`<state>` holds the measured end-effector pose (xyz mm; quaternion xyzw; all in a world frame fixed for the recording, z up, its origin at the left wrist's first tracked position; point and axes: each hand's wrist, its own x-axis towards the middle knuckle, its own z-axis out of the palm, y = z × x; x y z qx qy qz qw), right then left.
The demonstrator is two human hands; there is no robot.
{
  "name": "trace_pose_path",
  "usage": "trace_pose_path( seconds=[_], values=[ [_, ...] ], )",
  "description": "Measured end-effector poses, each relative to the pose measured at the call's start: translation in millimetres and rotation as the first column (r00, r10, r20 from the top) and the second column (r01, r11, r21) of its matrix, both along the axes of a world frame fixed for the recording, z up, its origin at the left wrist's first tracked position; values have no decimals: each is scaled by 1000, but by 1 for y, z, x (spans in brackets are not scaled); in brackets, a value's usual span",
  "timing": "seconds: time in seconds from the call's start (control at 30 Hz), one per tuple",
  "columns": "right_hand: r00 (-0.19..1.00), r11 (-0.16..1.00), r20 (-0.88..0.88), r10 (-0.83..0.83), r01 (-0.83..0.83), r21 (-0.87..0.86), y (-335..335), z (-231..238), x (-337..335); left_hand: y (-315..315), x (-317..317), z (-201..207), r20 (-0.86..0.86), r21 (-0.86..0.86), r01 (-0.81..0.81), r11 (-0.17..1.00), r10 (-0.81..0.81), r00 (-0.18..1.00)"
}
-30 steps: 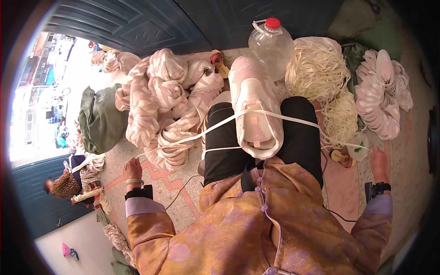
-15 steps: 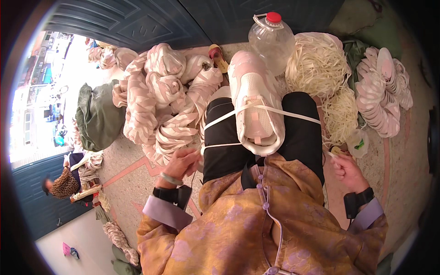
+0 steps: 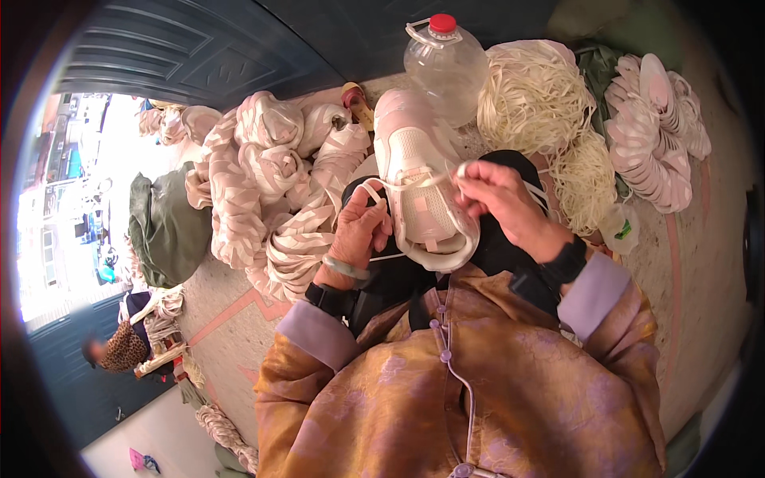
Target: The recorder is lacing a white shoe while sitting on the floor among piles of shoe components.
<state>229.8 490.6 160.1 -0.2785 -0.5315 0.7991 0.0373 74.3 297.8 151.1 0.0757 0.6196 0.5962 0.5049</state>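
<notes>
With the shoe [image 3: 413,145] lying on your lap [image 3: 396,279], its toe past the lap's front edge, your left hand [image 3: 356,233] and right hand [image 3: 510,201] each pinch the white lace [image 3: 416,185], so draw both sides evenly, without twisting.

"How is the pale pink-and-white shoe [image 3: 410,143] laid?"
"On the lap [image 3: 398,279], toe pointed away."
"And the white lace [image 3: 422,182]?"
"It is drawn across the top, held at both sides."
</notes>
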Motion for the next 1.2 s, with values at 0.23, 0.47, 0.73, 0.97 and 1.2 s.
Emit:
trace_pose_path(
  seconds=[0.23, 0.47, 0.73, 0.97, 1.2],
  values=[
    [991, 989, -29, -131, 129, -73, 32, -18, -17, 11, -4, -1, -22, 80, -31, 996, 33, 999],
    [981, 971, -110, -162, 139, -192, 36, -20, -5, -5, 2, -2, -74, -12, -98, 995, 96, 993],
    [958, 965, -241, -157, 97, -242, 36, -29, -4, -4, 5, 0, -120, -69, -110, 992, 101, 988],
    [960, 976, -245, -136, 88, -200, 36, -27, -1, -1, 6, -3, -129, -74, -67, 995, 57, 990],
    [974, 989, -201, -101, 77, -128, 32, -25, -4, -7, 6, -3, -136, -70, -50, 996, 40, 990]
  ],
)
